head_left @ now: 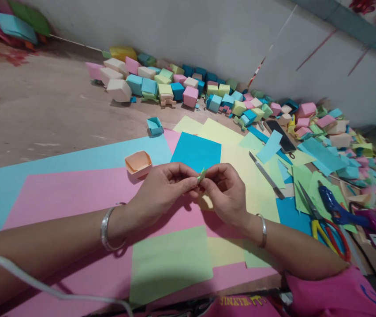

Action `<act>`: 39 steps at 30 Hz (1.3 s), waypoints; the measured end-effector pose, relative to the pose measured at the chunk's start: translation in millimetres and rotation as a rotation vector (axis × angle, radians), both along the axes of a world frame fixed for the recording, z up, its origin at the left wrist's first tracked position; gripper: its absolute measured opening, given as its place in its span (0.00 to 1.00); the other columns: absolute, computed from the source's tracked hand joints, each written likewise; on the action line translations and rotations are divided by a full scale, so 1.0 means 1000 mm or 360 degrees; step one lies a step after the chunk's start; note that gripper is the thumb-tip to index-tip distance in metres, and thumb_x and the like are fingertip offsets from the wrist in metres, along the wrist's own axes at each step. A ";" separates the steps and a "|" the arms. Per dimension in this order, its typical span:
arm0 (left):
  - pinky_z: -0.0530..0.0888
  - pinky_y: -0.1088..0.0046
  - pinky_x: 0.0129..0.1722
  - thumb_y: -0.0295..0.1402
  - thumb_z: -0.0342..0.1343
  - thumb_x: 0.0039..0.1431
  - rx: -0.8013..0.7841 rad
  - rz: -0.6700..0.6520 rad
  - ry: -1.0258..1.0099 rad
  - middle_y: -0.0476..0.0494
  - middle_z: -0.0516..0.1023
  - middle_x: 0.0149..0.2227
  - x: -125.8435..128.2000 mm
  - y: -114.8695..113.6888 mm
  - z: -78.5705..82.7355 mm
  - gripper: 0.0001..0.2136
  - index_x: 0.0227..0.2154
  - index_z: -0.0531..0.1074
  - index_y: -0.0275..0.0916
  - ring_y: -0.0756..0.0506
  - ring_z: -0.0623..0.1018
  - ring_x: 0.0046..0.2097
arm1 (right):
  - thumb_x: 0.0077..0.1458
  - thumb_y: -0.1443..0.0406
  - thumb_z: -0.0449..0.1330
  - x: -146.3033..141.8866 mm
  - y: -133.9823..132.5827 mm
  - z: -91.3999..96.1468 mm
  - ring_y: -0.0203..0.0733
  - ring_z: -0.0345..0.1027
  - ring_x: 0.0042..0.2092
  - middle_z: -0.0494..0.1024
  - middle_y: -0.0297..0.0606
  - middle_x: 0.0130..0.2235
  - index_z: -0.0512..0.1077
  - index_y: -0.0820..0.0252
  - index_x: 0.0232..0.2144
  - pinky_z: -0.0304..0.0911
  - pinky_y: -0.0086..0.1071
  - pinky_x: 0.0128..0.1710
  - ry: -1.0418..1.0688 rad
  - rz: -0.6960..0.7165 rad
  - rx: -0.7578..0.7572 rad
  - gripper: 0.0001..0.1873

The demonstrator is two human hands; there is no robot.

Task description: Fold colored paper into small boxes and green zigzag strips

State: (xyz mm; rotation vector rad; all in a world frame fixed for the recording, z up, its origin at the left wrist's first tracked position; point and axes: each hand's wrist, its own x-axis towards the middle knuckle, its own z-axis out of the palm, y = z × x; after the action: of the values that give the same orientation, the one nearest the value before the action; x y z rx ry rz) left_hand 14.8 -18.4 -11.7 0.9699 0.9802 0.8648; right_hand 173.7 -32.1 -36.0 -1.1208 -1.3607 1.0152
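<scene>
My left hand [163, 190] and my right hand [225, 190] meet over a large pink sheet [62, 193]. Both pinch a small folded piece of light green paper [202, 175] between thumbs and fingertips. Each wrist wears a silver bangle. An open peach paper box [138, 163] sits just left of my left hand. A dark blue sheet [197, 152] lies right behind the hands, and a green sheet [171, 259] lies in front of them.
Many folded paper boxes [174, 86] in several colours are piled along the wall. A small blue paper box [155, 125] stands alone. To the right lie a phone [280, 135], a knife [266, 175], scissors [323, 224], a blue glue gun [335, 204] and paper scraps.
</scene>
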 end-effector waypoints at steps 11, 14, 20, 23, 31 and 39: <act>0.74 0.78 0.22 0.29 0.65 0.48 0.0131 0.0003 0.0208 0.50 0.76 0.23 -0.001 0.001 0.002 0.06 0.26 0.74 0.35 0.52 0.75 0.22 | 0.52 0.71 0.63 0.006 0.000 0.003 0.32 0.70 0.29 0.75 0.29 0.29 0.71 0.57 0.29 0.68 0.29 0.29 -0.0059 0.0042 0.0084 0.06; 0.74 0.78 0.22 0.28 0.65 0.48 0.0103 -0.0031 0.0207 0.50 0.76 0.23 -0.003 0.004 0.001 0.06 0.24 0.72 0.35 0.51 0.76 0.23 | 0.51 0.71 0.63 0.007 0.001 0.001 0.32 0.70 0.29 0.75 0.30 0.29 0.71 0.57 0.28 0.67 0.29 0.29 -0.0105 0.0044 0.0056 0.05; 0.75 0.76 0.23 0.29 0.64 0.48 0.0110 -0.0082 0.0250 0.50 0.74 0.21 -0.006 0.012 0.001 0.07 0.24 0.70 0.36 0.50 0.76 0.24 | 0.53 0.67 0.63 0.005 0.007 0.000 0.37 0.73 0.37 0.79 0.36 0.35 0.74 0.58 0.36 0.70 0.33 0.37 -0.0135 0.0111 -0.0128 0.06; 0.74 0.77 0.24 0.30 0.63 0.50 0.0228 -0.0118 0.0373 0.49 0.76 0.24 -0.006 0.012 0.004 0.05 0.26 0.72 0.37 0.50 0.76 0.25 | 0.52 0.65 0.63 0.007 0.009 0.004 0.36 0.71 0.33 0.78 0.35 0.31 0.74 0.59 0.29 0.68 0.33 0.34 -0.0247 0.0096 -0.0143 0.03; 0.74 0.75 0.27 0.33 0.61 0.52 0.0287 -0.0080 0.0444 0.46 0.77 0.27 -0.004 0.010 0.003 0.05 0.27 0.73 0.36 0.50 0.76 0.27 | 0.51 0.65 0.65 0.010 0.009 0.005 0.37 0.71 0.33 0.79 0.36 0.30 0.77 0.58 0.28 0.67 0.33 0.33 -0.0273 0.0091 -0.0082 0.03; 0.71 0.76 0.28 0.30 0.58 0.54 0.0433 -0.0159 0.0566 0.49 0.75 0.26 -0.004 0.007 -0.002 0.03 0.27 0.70 0.38 0.50 0.75 0.28 | 0.48 0.68 0.64 0.004 0.006 0.004 0.32 0.67 0.27 0.74 0.29 0.26 0.73 0.58 0.31 0.65 0.29 0.27 0.0063 0.0184 -0.0359 0.05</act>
State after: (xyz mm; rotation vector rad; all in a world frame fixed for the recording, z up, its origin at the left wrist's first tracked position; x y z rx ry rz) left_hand 10.5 -11.5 -13.5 1.4288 1.1205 0.7681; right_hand 178.1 -25.8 -31.6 -1.1907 -1.3154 1.2939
